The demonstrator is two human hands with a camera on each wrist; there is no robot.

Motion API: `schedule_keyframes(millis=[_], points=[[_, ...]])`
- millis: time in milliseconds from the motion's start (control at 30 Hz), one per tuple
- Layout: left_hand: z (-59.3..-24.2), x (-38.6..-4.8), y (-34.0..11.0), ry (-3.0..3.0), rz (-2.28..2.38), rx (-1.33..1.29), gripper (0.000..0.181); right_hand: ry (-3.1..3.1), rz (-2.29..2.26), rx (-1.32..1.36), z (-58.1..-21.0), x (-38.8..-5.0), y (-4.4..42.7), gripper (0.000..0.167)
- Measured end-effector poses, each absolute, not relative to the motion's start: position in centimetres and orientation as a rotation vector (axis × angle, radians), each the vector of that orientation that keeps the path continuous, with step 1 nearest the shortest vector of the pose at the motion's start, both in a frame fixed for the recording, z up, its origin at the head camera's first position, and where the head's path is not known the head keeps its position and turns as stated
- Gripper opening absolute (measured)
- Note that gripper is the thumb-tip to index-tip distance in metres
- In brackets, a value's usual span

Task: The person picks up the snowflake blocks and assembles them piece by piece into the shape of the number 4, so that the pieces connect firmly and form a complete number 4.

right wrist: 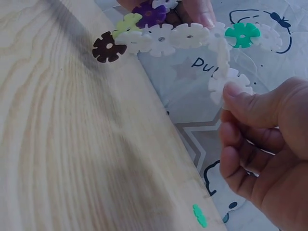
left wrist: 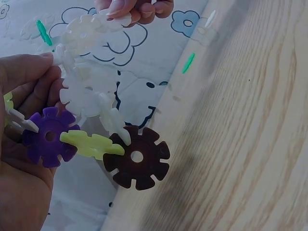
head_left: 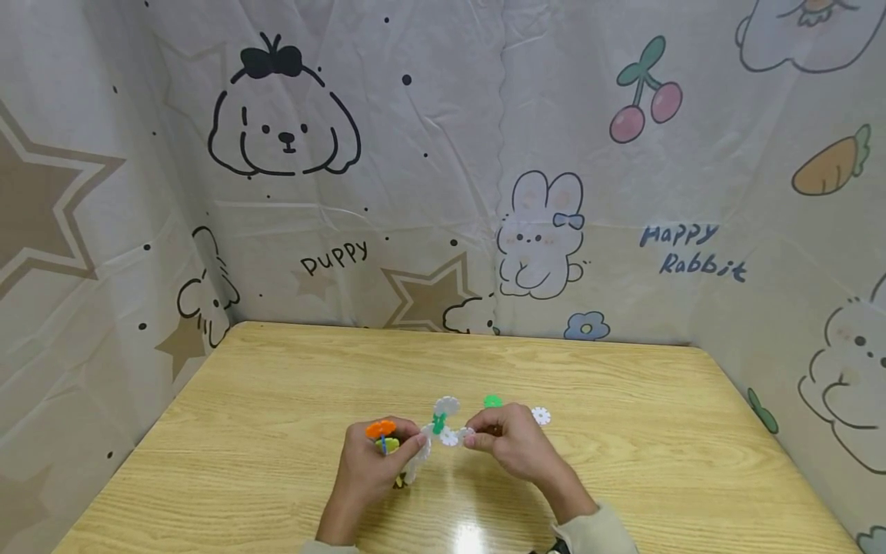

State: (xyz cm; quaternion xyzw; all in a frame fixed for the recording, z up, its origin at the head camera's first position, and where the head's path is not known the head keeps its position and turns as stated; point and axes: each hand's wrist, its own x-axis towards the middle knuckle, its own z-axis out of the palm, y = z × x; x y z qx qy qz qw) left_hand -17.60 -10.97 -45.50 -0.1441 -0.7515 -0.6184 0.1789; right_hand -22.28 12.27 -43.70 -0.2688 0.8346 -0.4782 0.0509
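Observation:
A chain of interlocking plastic snowflake discs, mostly white [right wrist: 161, 41], is held above the table between the two hands. My left hand [head_left: 367, 465] grips it between thumb and fingers around a white disc. Near the left palm, a purple disc [left wrist: 38, 144], a yellow disc [left wrist: 91, 146] and a dark brown disc [left wrist: 149, 171] join the white run. An orange disc [head_left: 381, 428] sticks up over that hand. Farther along is a green disc [right wrist: 236, 36]. With thumb and finger, my right hand [head_left: 519, 446] pinches a white disc [right wrist: 240, 82] that meets the chain's side branch.
On the wooden table [head_left: 291, 385] lie a loose green disc [head_left: 493, 401], just beyond the right hand, and a loose white disc [head_left: 541, 416] to its right. A printed cloth [head_left: 429, 200] hangs around the table's back and sides.

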Motion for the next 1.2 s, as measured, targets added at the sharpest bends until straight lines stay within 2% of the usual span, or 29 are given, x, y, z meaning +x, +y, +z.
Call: schedule_keyframes(millis=[467, 800, 1200], points=[[-45.72, -17.63, -10.75, -2.114, -1.701, -0.458, 0.011, 2.494, -1.598, -0.822, -44.17, -21.85, 11.93, 0.008], [-45.3, -17.57, -10.76, -2.18, -1.711, -0.382, 0.016, 2.523, -1.54, -0.813, -44.43, -21.94, 11.93, 0.005], [-44.93, -17.62, -11.31, -2.206, -1.713, -0.43, 0.012, 2.449, -1.496, -0.844, -44.06, -22.04, 12.43, 0.007]])
